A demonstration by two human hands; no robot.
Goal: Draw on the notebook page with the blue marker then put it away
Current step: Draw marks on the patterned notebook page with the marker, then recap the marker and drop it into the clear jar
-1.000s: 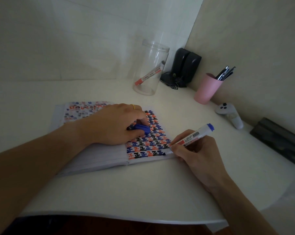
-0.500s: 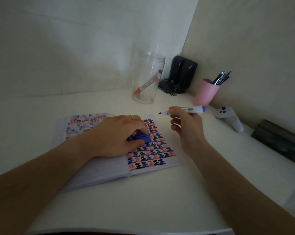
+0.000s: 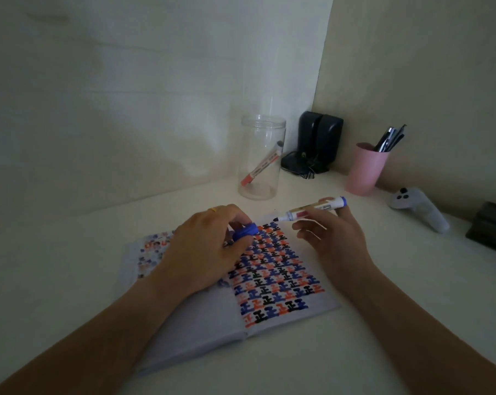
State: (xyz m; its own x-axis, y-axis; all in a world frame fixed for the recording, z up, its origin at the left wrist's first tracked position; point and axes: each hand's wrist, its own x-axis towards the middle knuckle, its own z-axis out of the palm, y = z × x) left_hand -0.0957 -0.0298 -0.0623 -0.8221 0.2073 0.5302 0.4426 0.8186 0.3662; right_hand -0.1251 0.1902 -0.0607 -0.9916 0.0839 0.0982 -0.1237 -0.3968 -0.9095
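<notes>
Lifting off the notebook [image 3: 269,280], the right hand [image 3: 335,240] has carried the marker [image 3: 312,210] up and back from the page's near edge, where its tip was on the paper a second ago. Now the marker is pinched between thumb and fingers, lying nearly level above the far end of the page, its bare tip pointing left toward the left hand [image 3: 201,246]. That hand has come up off the page too, and its fingers are closed on the blue cap [image 3: 245,232], whose open end faces the tip (the two are near but not yet touching). By my reading, the drawing is finished: the right page is filled with rows of blue, orange and black marks. The step in hand looks like capping, with only the putting away left. A clear jar [image 3: 259,161] beyond the notebook, already holding an orange marker [image 3: 259,166], seems the likely place, though a pink cup [image 3: 365,169] of pens stands further right.
</notes>
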